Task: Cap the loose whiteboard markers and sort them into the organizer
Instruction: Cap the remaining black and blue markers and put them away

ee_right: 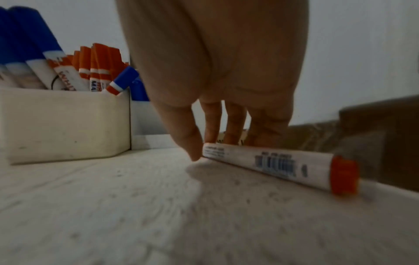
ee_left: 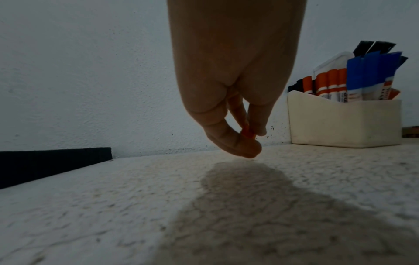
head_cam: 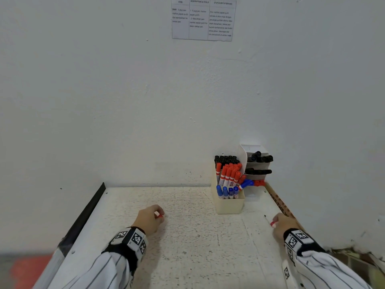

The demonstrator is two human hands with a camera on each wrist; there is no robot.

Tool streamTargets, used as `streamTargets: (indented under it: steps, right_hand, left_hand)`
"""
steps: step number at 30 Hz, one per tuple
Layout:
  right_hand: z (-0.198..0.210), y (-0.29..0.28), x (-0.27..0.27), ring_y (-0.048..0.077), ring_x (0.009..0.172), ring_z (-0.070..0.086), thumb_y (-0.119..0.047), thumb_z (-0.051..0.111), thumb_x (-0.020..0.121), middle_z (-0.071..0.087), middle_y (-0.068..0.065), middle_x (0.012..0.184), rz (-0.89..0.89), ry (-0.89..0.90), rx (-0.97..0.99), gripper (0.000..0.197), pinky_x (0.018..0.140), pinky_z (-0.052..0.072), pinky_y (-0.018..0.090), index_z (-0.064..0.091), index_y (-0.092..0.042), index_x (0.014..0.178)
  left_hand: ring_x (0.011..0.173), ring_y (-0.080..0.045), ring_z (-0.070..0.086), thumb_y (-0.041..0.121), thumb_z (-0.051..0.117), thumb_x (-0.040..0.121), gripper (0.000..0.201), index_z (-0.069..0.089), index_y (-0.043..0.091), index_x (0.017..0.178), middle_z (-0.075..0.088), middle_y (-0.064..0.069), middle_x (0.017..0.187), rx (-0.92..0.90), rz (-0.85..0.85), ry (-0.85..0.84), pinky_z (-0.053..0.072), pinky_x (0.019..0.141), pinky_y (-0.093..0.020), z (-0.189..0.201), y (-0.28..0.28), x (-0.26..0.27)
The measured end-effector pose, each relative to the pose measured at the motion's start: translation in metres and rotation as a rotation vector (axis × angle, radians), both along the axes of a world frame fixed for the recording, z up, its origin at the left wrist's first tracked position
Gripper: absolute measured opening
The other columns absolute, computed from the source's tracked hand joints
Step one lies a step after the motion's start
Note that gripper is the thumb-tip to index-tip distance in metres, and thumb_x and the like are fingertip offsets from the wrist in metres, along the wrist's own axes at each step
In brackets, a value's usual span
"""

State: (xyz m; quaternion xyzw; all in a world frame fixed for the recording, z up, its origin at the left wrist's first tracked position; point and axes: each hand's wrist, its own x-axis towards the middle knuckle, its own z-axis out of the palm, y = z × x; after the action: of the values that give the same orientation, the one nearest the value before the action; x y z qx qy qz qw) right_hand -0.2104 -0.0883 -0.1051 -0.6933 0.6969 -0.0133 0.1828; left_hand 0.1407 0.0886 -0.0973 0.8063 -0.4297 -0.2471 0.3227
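My left hand (head_cam: pixel 159 214) hovers low over the white table (head_cam: pixel 198 247) at centre left and pinches a small red cap (head_cam: pixel 160 215) between thumb and fingertips; the left wrist view shows that cap (ee_left: pixel 247 131) just above the surface. At the right edge, my right hand (head_cam: pixel 276 223) is down on an uncapped red marker (head_cam: pixel 272 224), its dark nib pointing away from me. In the right wrist view the marker (ee_right: pixel 272 163) lies flat on the table, thumb in front of the barrel and fingers behind it. The cream organizer (head_cam: pixel 229 205) stands at the back right, packed with capped black, red and blue markers.
A white tiered holder (head_cam: pixel 257 163) with black, blue and red pieces stands behind the organizer against the wall. A black strip (head_cam: pixel 89 207) borders the table's left side, a brown cardboard strip (head_cam: pixel 280 204) its right side. A printed sheet (head_cam: pixel 203 19) hangs on the wall.
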Motion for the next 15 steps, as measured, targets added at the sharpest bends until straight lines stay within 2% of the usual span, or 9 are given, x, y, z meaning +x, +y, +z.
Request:
streamTargets:
  steps: [3,5,7,12,15]
  right_hand:
    - [0.001,0.008,0.008,0.018,0.099,0.055,-0.020,0.047,0.093,0.059,0.005,0.111,0.073,-0.011,-0.015,0.020,0.086,0.044,0.024,0.053,-0.015,0.111]
    - [0.011,0.019,0.020,0.013,0.084,0.054,-0.021,0.045,0.094,0.057,0.001,0.098,0.150,-0.060,-0.013,0.011,0.071,0.043,0.022,0.049,-0.020,0.104]
    - [0.024,0.030,0.033,0.010,0.072,0.050,-0.021,0.042,0.095,0.054,-0.001,0.088,0.256,-0.150,-0.012,0.010,0.057,0.036,0.019,0.048,-0.023,0.103]
    - [0.053,0.068,0.066,0.004,0.064,0.045,-0.024,0.047,0.095,0.051,-0.008,0.081,0.559,-0.430,0.102,0.011,0.055,0.033,0.014,0.053,-0.029,0.103]
    - [0.061,0.094,0.088,0.002,0.061,0.045,-0.024,0.053,0.092,0.051,-0.009,0.081,0.704,-0.502,0.057,0.015,0.056,0.035,0.012,0.052,-0.031,0.106]
  left_hand:
    - [0.043,-0.014,0.052,0.006,0.060,0.087,0.008,0.057,0.011,0.081,0.056,-0.008,0.065,-0.099,0.057,0.165,0.049,0.050,-0.023,0.004,0.003,-0.010]
    - [0.041,-0.012,0.052,0.004,0.062,0.085,0.013,0.057,0.012,0.077,0.056,-0.006,0.063,-0.135,0.048,0.210,0.050,0.053,-0.026,0.007,0.003,-0.019]
    - [0.043,-0.011,0.054,0.002,0.064,0.083,0.015,0.057,0.013,0.076,0.056,-0.005,0.066,-0.172,0.030,0.230,0.052,0.055,-0.026,0.011,0.005,-0.028]
    - [0.057,-0.011,0.059,-0.002,0.067,0.079,0.027,0.056,0.020,0.090,0.061,-0.002,0.080,-0.277,-0.042,0.204,0.050,0.052,-0.015,0.024,0.014,-0.046]
    - [0.062,-0.008,0.058,0.003,0.071,0.077,0.026,0.060,0.024,0.087,0.062,0.005,0.086,-0.301,-0.106,0.123,0.049,0.056,-0.013,0.029,0.021,-0.053]
